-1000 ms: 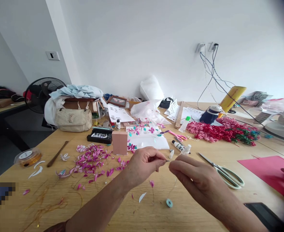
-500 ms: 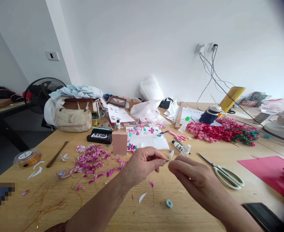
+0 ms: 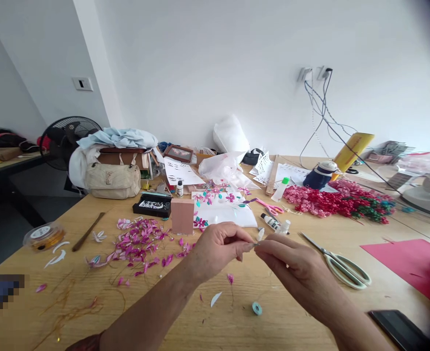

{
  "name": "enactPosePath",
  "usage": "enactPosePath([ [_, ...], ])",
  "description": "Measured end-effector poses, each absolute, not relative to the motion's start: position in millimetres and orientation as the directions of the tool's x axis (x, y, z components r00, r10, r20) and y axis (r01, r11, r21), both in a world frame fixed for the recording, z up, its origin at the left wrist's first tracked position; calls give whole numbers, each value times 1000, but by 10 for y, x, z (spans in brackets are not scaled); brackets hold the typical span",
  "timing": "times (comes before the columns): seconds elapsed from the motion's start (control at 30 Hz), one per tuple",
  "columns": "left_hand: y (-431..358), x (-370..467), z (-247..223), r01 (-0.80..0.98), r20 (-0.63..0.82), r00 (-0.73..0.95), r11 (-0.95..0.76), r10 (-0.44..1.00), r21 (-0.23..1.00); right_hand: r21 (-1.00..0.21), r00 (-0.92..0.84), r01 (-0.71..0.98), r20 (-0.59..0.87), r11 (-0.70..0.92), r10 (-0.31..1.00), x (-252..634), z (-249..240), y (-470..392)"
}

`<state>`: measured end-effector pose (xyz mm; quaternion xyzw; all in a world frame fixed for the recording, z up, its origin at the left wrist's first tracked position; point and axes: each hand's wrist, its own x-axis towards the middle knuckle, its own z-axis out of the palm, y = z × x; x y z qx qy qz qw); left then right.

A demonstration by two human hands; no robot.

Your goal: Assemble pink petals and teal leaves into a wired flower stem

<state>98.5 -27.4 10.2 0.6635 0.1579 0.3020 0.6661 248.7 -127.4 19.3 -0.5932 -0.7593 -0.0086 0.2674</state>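
My left hand (image 3: 224, 248) and my right hand (image 3: 291, 261) meet fingertip to fingertip above the middle of the table. Both are closed in a pinch, with a tiny greenish-grey piece between them, too small to name. Below them on the wood lie a small teal spool (image 3: 257, 308), a white sliver (image 3: 215, 299) and one magenta petal on a thin stem (image 3: 230, 279). To the left spreads a pile of magenta petals (image 3: 138, 243). Just behind my fingers is a small white-tipped piece (image 3: 261, 234).
Large scissors (image 3: 346, 270), a phone (image 3: 400, 329) and a pink sheet (image 3: 412, 265) lie right. A wooden block (image 3: 183, 217) stands before the flower-covered white sheet (image 3: 225, 214). Small bottles (image 3: 271, 222), pink scissors (image 3: 271, 206) and red flower bunches (image 3: 339, 200) are farther back.
My hands have closed together slightly at the fingertips. The view has shifted a little, and the other person's hand at the right edge is now hard to see.
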Motion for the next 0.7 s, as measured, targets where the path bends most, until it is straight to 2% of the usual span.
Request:
enactPosePath([
  [0.3,-300,987,63,-80,237,759,-274,606,958,-158,-216,936,451,315,866,2438,332,-1325],
  [0.37,-314,984,67,-87,234,774,-267,588,960,-179,-200,934,458,310,866,2486,349,-1285],
  [0.57,-289,990,90,-184,187,782,-66,594,981,-349,-116,895,418,277,901,2526,211,-1212],
  [0.7,-258,994,85,-170,194,756,-99,625,980,-357,-120,897,371,261,921,2417,150,-1293],
])
